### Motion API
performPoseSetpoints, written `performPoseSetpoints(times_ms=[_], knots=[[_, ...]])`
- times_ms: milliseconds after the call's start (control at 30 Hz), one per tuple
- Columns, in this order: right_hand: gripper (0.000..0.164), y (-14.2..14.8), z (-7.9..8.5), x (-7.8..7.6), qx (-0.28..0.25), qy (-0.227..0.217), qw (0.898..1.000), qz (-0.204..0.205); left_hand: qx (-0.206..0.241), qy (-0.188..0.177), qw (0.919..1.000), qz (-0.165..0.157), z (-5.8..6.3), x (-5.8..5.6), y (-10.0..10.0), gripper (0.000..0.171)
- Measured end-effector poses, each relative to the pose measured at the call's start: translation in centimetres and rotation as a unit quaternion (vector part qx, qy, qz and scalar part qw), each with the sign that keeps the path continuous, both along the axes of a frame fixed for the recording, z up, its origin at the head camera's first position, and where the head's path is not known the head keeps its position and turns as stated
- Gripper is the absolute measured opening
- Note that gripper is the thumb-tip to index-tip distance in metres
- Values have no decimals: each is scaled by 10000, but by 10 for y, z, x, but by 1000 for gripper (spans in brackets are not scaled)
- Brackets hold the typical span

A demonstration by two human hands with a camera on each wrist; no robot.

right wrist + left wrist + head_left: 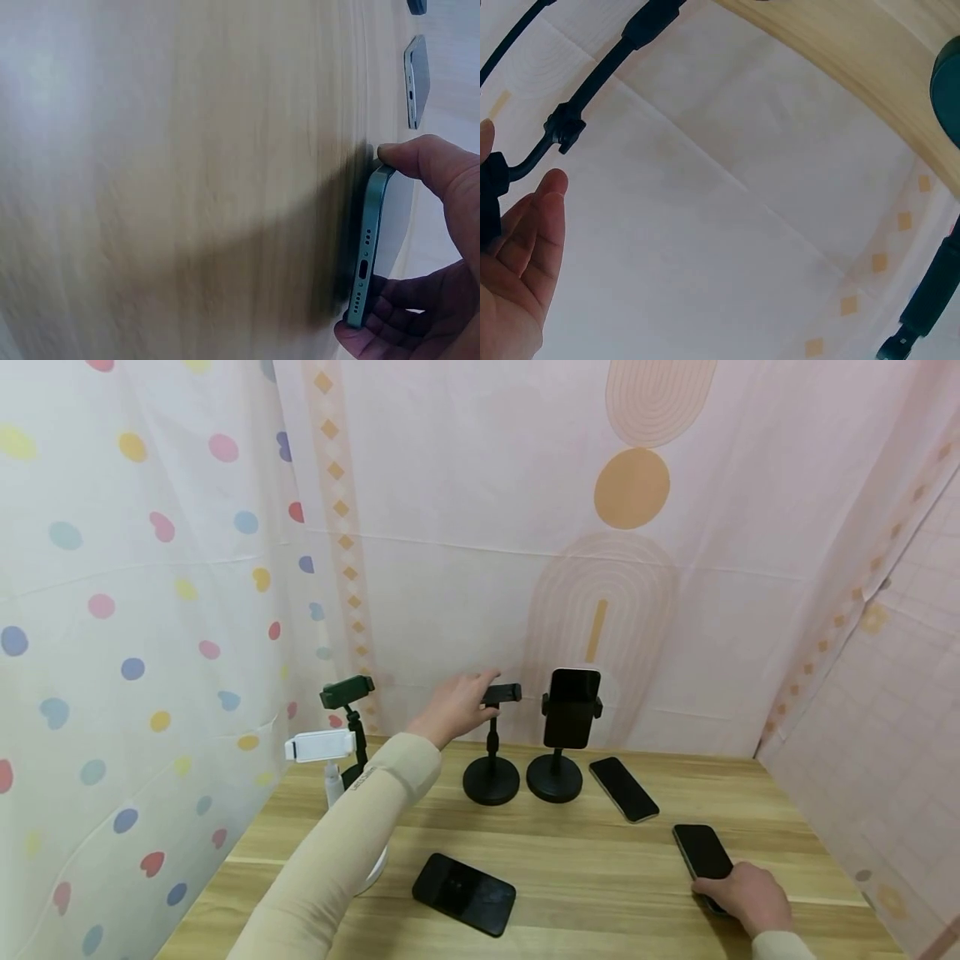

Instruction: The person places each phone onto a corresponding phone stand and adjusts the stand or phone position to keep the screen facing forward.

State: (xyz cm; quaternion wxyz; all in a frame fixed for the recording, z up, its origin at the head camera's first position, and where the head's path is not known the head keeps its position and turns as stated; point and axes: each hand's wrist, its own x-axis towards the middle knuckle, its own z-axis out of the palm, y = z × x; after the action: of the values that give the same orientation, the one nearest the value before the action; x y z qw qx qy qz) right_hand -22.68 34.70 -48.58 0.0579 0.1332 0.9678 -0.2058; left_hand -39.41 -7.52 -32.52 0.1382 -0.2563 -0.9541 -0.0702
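My left hand (456, 703) is at the clamp (502, 693) of a black phone stand (491, 781), its thumb and fingers on either side of the clamp. In the left wrist view the stand's thin jointed neck (604, 73) runs up from beside the fingers, and part of the clamp is cut off by the frame edge. At the right of the table, my right hand (750, 897) grips a dark-screened smartphone (702, 852) by its long sides. The right wrist view shows its green edge (364, 259), with the charging port facing the camera, low over the wood.
A second black stand (555, 778) holds an upright phone (572, 708). Two more phones lie flat, one at the back (624, 789) and one at the front (465, 893). A white stand (320, 746) and a dark green stand (347, 692) stand left, partly behind my left sleeve. Curtains (465, 485) surround the table.
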Motion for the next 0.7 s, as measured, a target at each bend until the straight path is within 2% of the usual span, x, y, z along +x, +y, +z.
performPoseSetpoints(times_ms=[333, 567, 700], knots=[[71, -12, -2, 3, -233, 111, 9995, -180, 599, 199, 9980, -104, -12, 4, -13, 68], [62, -24, -3, 9, -419, 268, 9983, -287, 870, 459, 9951, -122, -21, 7, -16, 67], [67, -32, -3, 13, -516, 381, 9974, -330, 1006, 599, 9931, -95, -26, 9, -17, 67]])
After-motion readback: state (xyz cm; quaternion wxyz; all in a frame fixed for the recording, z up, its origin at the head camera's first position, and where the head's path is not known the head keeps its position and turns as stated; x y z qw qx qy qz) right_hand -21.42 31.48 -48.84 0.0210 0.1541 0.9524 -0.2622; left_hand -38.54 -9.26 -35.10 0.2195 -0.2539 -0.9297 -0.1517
